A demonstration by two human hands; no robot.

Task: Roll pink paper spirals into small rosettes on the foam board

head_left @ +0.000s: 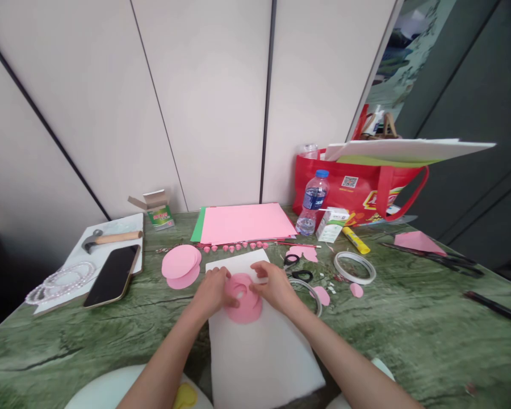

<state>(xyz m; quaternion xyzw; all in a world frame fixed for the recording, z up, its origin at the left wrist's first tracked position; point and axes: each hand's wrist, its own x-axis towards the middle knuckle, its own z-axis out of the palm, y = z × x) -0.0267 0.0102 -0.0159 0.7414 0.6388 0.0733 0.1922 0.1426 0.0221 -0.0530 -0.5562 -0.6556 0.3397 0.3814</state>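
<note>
While left hand [216, 288] and right hand [275, 285] flanked it, thumbs apart from fingers, pink paper flower [247, 311] lay on white board [255, 360], lower centre of frame: round, layered, curved inner pieces ringing small pale spot.

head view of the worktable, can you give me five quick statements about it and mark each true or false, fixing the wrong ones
1. The left hand and right hand are both at the pink paper piece. True.
2. The hammer lies on the phone. False: the hammer lies on a white board.
3. The bottle stands in front of the red bag. True.
4. The bottle's cap is red. False: the cap is blue.
5. The small box at the back left is closed. False: the small box has flaps standing open.
</note>
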